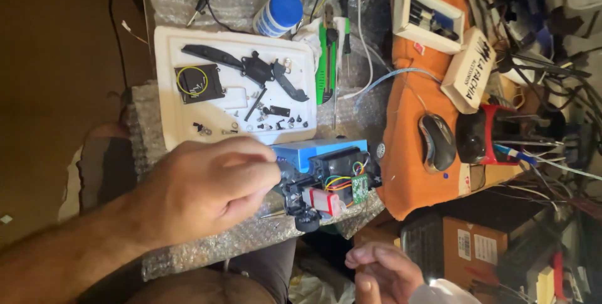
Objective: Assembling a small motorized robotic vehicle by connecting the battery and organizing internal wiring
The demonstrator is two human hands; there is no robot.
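The left hand (213, 188) is curled nearly closed, fingertips pinched at the edge of the small opened device (326, 181) with a blue casing, coloured wires and a green circuit board; whether it grips a tool there I cannot tell. The right hand (382, 272) hovers just below the device, loosely half-open and holding nothing. Beyond the device lies a white foam tray (169, 90) of black parts and screws, with a green utility knife (325, 62) beside the tray and a computer mouse (437, 142) on the orange cloth (407, 90) to the device's right; the left forearm reaches in from the lower left corner.
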